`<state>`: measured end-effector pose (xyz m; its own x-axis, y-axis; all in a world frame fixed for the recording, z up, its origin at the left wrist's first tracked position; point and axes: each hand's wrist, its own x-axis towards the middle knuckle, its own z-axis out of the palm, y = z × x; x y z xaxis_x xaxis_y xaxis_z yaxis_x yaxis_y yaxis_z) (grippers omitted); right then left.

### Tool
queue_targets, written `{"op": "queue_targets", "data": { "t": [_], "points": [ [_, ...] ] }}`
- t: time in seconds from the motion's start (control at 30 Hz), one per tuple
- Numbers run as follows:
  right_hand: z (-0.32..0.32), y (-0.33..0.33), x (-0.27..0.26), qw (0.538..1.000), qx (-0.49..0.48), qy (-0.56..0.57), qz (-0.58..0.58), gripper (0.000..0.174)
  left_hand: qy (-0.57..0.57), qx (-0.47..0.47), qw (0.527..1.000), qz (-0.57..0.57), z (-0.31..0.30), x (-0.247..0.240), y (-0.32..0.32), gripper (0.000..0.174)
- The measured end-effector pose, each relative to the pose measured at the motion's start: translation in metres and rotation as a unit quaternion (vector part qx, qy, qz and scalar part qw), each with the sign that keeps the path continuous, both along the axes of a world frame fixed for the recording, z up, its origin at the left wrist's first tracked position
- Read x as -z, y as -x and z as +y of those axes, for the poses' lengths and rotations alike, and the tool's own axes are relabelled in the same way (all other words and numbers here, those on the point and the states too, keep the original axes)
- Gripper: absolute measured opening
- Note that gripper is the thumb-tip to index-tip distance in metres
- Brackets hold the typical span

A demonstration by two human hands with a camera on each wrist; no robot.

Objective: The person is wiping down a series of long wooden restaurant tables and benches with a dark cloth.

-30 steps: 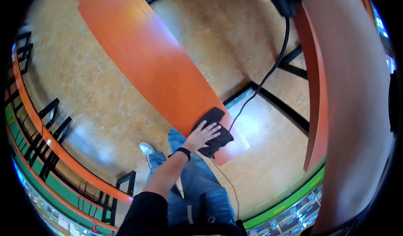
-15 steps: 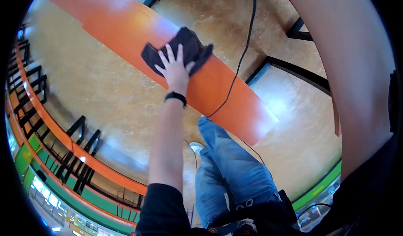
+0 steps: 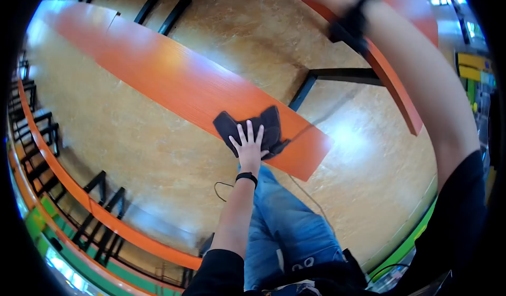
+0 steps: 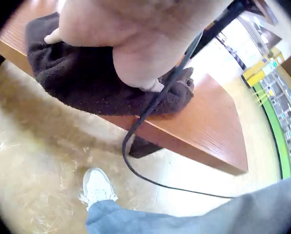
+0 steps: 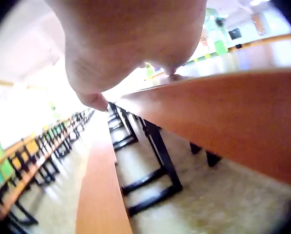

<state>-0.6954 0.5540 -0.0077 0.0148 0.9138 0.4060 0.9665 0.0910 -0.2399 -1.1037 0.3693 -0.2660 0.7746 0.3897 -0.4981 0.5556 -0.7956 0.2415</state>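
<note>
My left hand (image 3: 248, 147) lies on a dark brown cloth (image 3: 271, 123), its fingers straight and spread. The cloth is bunched on an orange bench (image 3: 174, 80), close to the bench's near end. In the left wrist view, a thumb tip (image 4: 155, 87) presses on the fluffy cloth (image 4: 87, 90), which hangs slightly over the bench edge. My right hand (image 5: 131, 44) is beside the edge of an orange tabletop (image 5: 233, 114), with a fingertip right at its top surface. Most of its fingers are hidden behind the palm, and the head view's top edge cuts it off.
A black cable (image 4: 145, 114) hangs from my left wrist past the bench. Black metal legs (image 3: 342, 76) stand under the table on the right. Another row of orange benches (image 3: 126, 222) runs along the left. A white shoe (image 4: 97, 186) is on the floor below the bench.
My left hand slid the cloth away along the bench toward its far end, then brought it back toward the near end. My right arm swung further into view over the table.
</note>
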Motion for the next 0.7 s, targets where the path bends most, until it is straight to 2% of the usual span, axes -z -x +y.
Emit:
{"op": "queue_targets", "data": {
  "t": [0.03, 0.07, 0.1, 0.13, 0.17, 0.27, 0.33, 0.37, 0.43, 0.47, 0.53, 0.63, 0.7],
  "points": [
    [-0.051, 0.002, -0.014, 0.997, -0.011, 0.047, -0.059, 0.069, 0.02, 0.018, 1.0, -0.01, -0.017, 0.0, 0.002, 0.11],
    [-0.097, 0.004, -0.028, 0.99, 0.016, 0.13, -0.058, 0.068, 0.04, 0.038, 0.998, -0.018, -0.039, 0.0, 0.003, 0.11],
    [-0.136, -0.012, -0.014, 0.99, 0.006, 0.114, -0.086, 0.076, 0.065, 0.062, 0.996, -0.017, -0.058, -0.005, 0.002, 0.108],
    [-0.169, -0.012, -0.017, 0.974, 0.039, 0.17, -0.145, 0.089, 0.085, 0.089, 0.992, -0.004, -0.078, -0.014, 0.003, 0.107],
    [-0.198, -0.007, -0.02, 0.963, 0.081, 0.206, -0.156, 0.09, 0.102, 0.122, 0.987, 0.006, -0.094, -0.02, 0.003, 0.105],
    [-0.246, -0.004, -0.024, 0.956, 0.097, 0.238, -0.141, 0.089, 0.077, 0.139, 0.987, -0.001, -0.117, -0.022, 0.007, 0.102],
    [-0.251, -0.008, -0.019, 0.982, 0.073, 0.149, -0.087, 0.077, 0.081, 0.142, 0.986, -0.014, -0.097, -0.016, 0.009, 0.099],
    [-0.253, -0.005, -0.02, 0.982, 0.082, 0.148, -0.084, 0.077, 0.07, 0.141, 0.987, -0.031, -0.082, -0.008, 0.009, 0.1],
    [-0.256, 0.005, -0.025, 0.977, 0.188, 0.091, 0.036, 0.065, 0.046, 0.105, 0.993, -0.024, -0.043, -0.006, -0.003, 0.099],
    [-0.257, 0.003, -0.022, 0.975, 0.2, 0.089, 0.036, 0.065, 0.012, 0.08, 0.997, -0.016, -0.022, -0.003, -0.012, 0.1],
    [-0.256, -0.01, -0.011, 0.991, 0.128, 0.036, 0.028, 0.064, -0.048, 0.017, 0.999, -0.016, 0.021, 0.006, -0.037, 0.104],
    [-0.249, -0.014, -0.001, 0.991, 0.115, -0.03, 0.069, 0.059, -0.079, -0.056, 0.995, -0.003, 0.087, 0.014, -0.087, 0.111],
    [-0.242, -0.013, 0.005, 0.99, 0.123, -0.05, 0.049, 0.062, -0.055, -0.036, 0.996, 0.055, 0.128, 0.013, -0.127, 0.108]
  ]
}}
